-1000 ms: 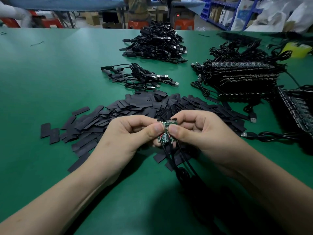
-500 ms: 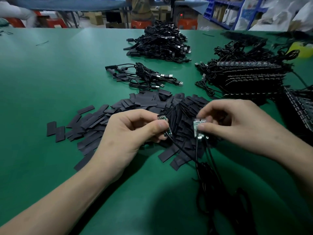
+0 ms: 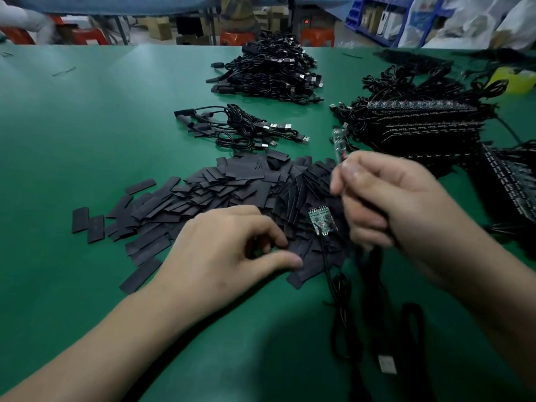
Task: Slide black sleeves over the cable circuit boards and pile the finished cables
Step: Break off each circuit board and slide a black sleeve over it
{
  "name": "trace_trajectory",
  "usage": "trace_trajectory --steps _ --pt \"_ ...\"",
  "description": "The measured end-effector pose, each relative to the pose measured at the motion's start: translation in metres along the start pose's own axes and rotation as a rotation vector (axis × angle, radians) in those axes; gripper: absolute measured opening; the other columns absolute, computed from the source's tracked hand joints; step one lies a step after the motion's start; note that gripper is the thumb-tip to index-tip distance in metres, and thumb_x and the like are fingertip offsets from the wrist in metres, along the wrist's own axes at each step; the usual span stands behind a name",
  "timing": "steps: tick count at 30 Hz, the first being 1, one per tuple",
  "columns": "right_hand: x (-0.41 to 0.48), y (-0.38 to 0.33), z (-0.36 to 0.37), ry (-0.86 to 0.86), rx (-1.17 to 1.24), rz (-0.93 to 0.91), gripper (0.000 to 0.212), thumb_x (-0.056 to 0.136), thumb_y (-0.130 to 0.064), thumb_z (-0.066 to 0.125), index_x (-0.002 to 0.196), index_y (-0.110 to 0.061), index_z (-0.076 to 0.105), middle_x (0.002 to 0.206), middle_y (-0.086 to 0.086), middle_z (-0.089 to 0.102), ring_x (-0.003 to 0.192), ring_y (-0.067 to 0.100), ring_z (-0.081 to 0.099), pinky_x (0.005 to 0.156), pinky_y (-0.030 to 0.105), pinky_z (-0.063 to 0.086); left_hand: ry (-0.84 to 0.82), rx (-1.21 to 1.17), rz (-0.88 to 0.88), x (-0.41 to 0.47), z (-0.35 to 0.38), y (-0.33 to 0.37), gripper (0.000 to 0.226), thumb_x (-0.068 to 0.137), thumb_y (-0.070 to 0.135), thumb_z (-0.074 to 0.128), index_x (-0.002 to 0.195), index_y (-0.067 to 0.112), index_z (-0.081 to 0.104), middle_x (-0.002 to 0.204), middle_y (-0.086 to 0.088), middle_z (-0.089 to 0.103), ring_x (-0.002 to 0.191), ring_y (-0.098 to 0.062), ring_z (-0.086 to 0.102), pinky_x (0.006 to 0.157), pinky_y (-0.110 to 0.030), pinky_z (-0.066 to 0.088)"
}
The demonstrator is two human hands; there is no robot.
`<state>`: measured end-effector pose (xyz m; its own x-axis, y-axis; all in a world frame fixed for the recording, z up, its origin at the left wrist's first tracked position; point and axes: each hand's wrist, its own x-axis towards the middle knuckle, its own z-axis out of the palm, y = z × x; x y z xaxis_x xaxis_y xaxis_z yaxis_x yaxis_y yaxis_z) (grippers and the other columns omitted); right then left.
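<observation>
A green table [image 3: 87, 126] fills the view, its mat bare and faintly shiny on the left. Behind its far edge, from left to right, stand orange stools [image 3: 317, 36], cardboard boxes [image 3: 156, 27], blue shelves [image 3: 404, 24] and white bags [image 3: 475, 24]. Flat black sleeves [image 3: 232, 181] lie scattered across the middle of the table, a few loose ones apart at the left edge of the spread. The left hand [image 3: 232, 250] rests on the near side of the sleeves with fingers curled down and thumb stretched out; whether it pinches a sleeve cannot be told. Beyond it lie a small bunch of cables [image 3: 240, 129] and, farther back, a large heap of cables [image 3: 269, 74]. Just right of the left hand a circuit board [image 3: 320, 220] lies bare on the sleeves, untouched by either hand, its cable [image 3: 327, 268] trailing toward the near edge beside a USB plug [image 3: 387, 364]. The right hand [image 3: 391, 204], blurred, is raised above the sleeves and grips a second board [image 3: 338, 146], which sticks up past the fingers. At the right stand dark stacks of boards [image 3: 420, 126] with tangled wires, and a yellow object [image 3: 513, 79] sits behind them
</observation>
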<state>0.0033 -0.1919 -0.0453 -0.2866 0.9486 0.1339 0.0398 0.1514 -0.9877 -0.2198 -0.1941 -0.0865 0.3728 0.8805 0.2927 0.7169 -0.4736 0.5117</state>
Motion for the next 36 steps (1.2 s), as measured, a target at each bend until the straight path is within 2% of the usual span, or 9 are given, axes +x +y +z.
trace_trajectory --steps 2,5,9,12,15,18,21,28,36 --pt "0.000 -0.004 -0.008 0.087 -0.122 -0.048 0.032 0.100 -0.040 0.054 0.076 -0.021 0.062 0.052 -0.005 0.035 0.045 0.011 0.028 0.042 0.024 0.025 -0.037 0.063 -0.022 -0.001 -0.002 0.001 0.053 0.065 0.085 0.061 0.090 0.040 0.073 0.086 0.020 0.063 0.075 0.004 0.056 0.069 -0.025 0.048" --pt "-0.001 -0.008 -0.014 0.197 -0.735 -0.205 0.034 0.096 -0.052 0.049 0.079 -0.025 0.061 0.054 -0.005 0.047 0.046 0.007 0.037 0.045 0.024 0.030 -0.041 0.040 0.010 0.000 -0.003 0.002 0.050 0.065 0.081 0.062 0.089 0.039 0.076 0.088 0.021 0.063 0.076 0.005 0.056 0.070 -0.025 0.048" --pt "-0.002 -0.005 -0.002 0.043 -1.075 -0.068 0.040 0.090 -0.062 0.041 0.079 -0.029 0.061 0.068 -0.013 0.062 0.058 0.007 0.055 0.051 0.033 0.040 -0.059 -0.010 0.046 -0.001 -0.003 0.003 0.036 0.074 0.069 0.072 0.087 0.037 0.078 0.088 0.019 0.066 0.085 -0.001 0.062 0.078 -0.035 0.053" --pt "-0.001 0.002 0.004 -0.077 -0.988 0.078 0.040 0.086 -0.061 0.045 0.079 -0.028 0.066 0.069 -0.008 0.065 0.062 0.008 0.056 0.060 0.036 0.043 -0.024 -0.024 0.085 0.000 -0.001 0.001 0.027 0.076 0.058 0.074 0.088 0.034 0.079 0.088 0.018 0.069 0.085 -0.001 0.065 0.079 -0.033 0.054" --pt "-0.001 0.005 0.003 -0.107 -0.812 0.060 0.040 0.090 -0.060 0.049 0.081 -0.027 0.069 0.070 -0.004 0.067 0.064 0.011 0.058 0.067 0.039 0.047 0.034 -0.234 0.015 0.002 0.000 0.000 0.022 0.074 0.048 0.083 0.088 0.031 0.080 0.081 0.017 0.074 0.078 -0.002 0.070 0.075 -0.022 0.054" --pt "-0.001 0.005 0.000 -0.102 -0.731 0.013 0.039 0.094 -0.061 0.042 0.084 -0.035 0.070 0.057 -0.006 0.047 0.054 0.007 0.043 0.058 0.036 0.037 0.083 -0.393 -0.056 0.003 0.000 -0.002 0.025 0.068 0.049 0.079 0.087 0.033 0.081 0.079 0.014 0.076 0.072 -0.006 0.070 0.071 -0.023 0.054" --pt "-0.001 0.002 -0.003 -0.095 -0.681 -0.014 0.036 0.093 -0.056 0.044 0.081 -0.031 0.067 0.056 -0.007 0.038 0.052 0.007 0.036 0.052 0.031 0.029 0.149 -0.447 -0.039 0.005 -0.002 -0.005 0.023 0.068 0.047 0.079 0.087 0.033 0.081 0.079 0.015 0.075 0.068 -0.006 0.067 0.066 -0.022 0.053" --pt "-0.003 0.001 -0.005 -0.171 -0.759 0.012 0.038 0.095 -0.051 0.048 0.070 -0.023 0.054 0.055 -0.012 0.043 0.051 0.003 0.036 0.052 0.027 0.029 0.226 -0.377 0.033 0.006 -0.008 -0.009 0.012 0.075 0.036 0.080 0.086 0.037 0.079 0.079 0.016 0.074 0.065 -0.006 0.063 0.062 -0.016 0.047" --pt "-0.002 0.002 -0.003 -0.217 -0.802 0.039 0.043 0.091 -0.054 0.047 0.071 -0.017 0.055 0.055 -0.011 0.043 0.050 0.003 0.037 0.053 0.026 0.033 0.264 -0.180 0.156 0.005 -0.009 -0.009 0.020 0.079 0.036 0.083 0.091 0.021 0.082 0.088 0.011 0.075 0.082 -0.007 0.070 0.075 -0.029 0.055"
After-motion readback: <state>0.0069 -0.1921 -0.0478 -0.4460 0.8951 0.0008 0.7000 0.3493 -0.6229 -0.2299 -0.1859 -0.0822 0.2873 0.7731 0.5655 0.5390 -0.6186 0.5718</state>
